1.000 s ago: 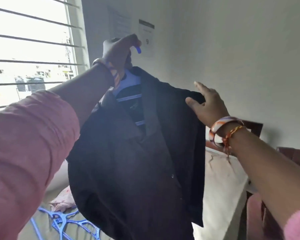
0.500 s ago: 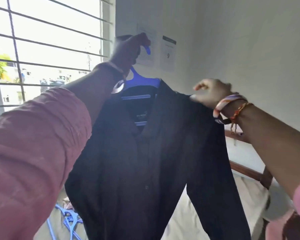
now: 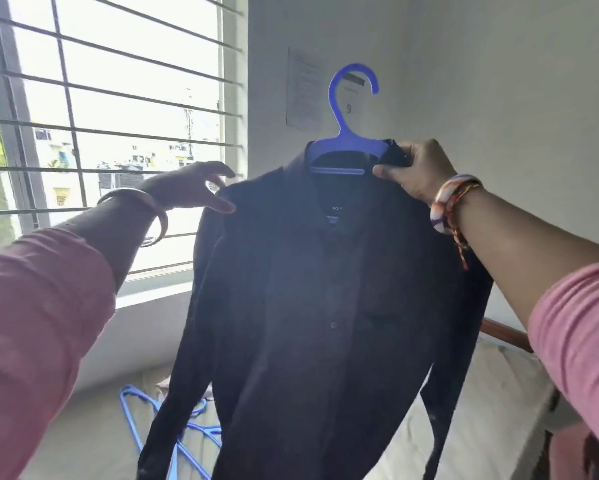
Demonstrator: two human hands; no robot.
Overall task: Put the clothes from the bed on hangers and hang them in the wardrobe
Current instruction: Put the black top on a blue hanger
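Observation:
A dark long-sleeved shirt (image 3: pixel 319 306) hangs on a blue plastic hanger (image 3: pixel 346 143), held up in the air in front of me. My right hand (image 3: pixel 415 171) grips the hanger's right arm together with the shirt collar. My left hand (image 3: pixel 194 188) is at the shirt's left shoulder with fingers spread, thumb and fingertips touching the fabric edge. The hanger's hook stands free above the collar. The wardrobe is out of view.
Several blue hangers (image 3: pixel 184 434) lie on the bed (image 3: pixel 464 427) below the shirt. A barred window (image 3: pixel 100 133) fills the left. Papers (image 3: pixel 305 88) are stuck on the wall behind the hanger. A wooden bed frame (image 3: pixel 502 332) runs at right.
My left hand let go of the hanger hook and dropped to the shirt's left shoulder. My right hand moved from the right shoulder up to the hanger and collar. The shirt now faces me squarely.

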